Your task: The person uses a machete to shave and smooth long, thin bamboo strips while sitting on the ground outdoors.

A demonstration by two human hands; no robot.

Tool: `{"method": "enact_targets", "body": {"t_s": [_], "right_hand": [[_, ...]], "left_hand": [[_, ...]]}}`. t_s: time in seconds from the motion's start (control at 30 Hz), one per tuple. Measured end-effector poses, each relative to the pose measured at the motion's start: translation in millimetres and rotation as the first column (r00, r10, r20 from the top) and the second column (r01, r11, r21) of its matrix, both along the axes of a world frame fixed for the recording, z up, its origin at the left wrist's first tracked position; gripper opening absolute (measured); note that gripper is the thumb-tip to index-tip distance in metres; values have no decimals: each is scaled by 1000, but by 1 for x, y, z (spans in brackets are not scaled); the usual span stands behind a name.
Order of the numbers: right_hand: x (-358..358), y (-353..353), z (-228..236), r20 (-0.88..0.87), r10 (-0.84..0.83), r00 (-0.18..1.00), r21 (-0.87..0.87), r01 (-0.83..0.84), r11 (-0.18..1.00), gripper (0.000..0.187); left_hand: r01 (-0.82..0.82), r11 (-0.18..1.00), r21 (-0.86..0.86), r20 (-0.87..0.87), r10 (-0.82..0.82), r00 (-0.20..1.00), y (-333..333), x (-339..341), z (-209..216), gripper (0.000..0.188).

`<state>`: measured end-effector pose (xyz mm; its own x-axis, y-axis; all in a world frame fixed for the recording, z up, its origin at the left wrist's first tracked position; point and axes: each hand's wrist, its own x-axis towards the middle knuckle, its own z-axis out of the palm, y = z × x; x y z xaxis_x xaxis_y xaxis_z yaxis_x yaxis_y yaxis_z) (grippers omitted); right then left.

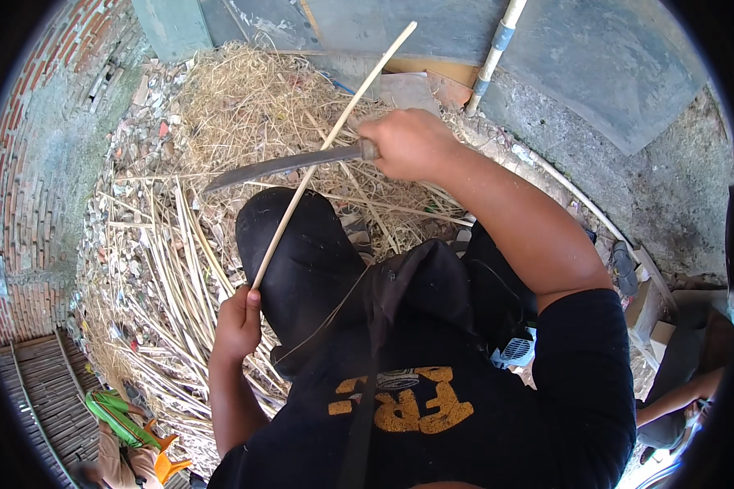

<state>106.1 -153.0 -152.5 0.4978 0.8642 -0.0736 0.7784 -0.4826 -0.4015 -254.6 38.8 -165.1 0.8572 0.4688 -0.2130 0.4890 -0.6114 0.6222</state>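
A long pale strip of what looks like bamboo (359, 94) slants up and away across my bent knee. My left hand (238, 322) is closed around its near end, thumb on top. In my right hand (412, 145) is the handle of a machete (277, 165), its dark blade pointing left and crossing the strip above the knee. Blade and strip appear to touch at the crossing, though the exact contact is too small to tell. My right fingers are wrapped tight round the handle.
Many pale strips (179, 285) lie in a loose pile at my left. A heap of thin shavings (245, 106) covers the ground ahead. Brick wall (24, 163) stands left, a pipe (497, 53) ahead. Other people sit at the lower left and right edges; a sandal (625, 267) lies right.
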Motion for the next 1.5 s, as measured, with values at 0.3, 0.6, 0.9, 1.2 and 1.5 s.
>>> {"method": "enact_targets", "body": {"t_s": [0.3, 0.6, 0.9, 1.2, 1.5], "right_hand": [[37, -20, -15, 21, -130, 991, 121, 127, 984, 37], [54, -22, -28, -13, -171, 985, 14, 172, 985, 30], [1, -16, 26, 68, -16, 998, -116, 24, 993, 24], [22, -21, -2, 66, -96, 993, -75, 100, 992, 29], [50, -19, -31, 24, -203, 979, -117, 205, 972, 36]], "left_hand": [[-6, 1000, 17, -27, 6, 1000, -2, 6, 9, 48], [43, 997, 68, -5, -43, 999, 1, 18, 1, 47], [-111, 965, -236, -64, 98, 993, -10, -15, 10, 47], [-15, 999, 48, -56, 18, 998, -19, 5, 13, 47], [55, 974, 220, -13, -53, 999, -20, 15, 9, 45]]}}
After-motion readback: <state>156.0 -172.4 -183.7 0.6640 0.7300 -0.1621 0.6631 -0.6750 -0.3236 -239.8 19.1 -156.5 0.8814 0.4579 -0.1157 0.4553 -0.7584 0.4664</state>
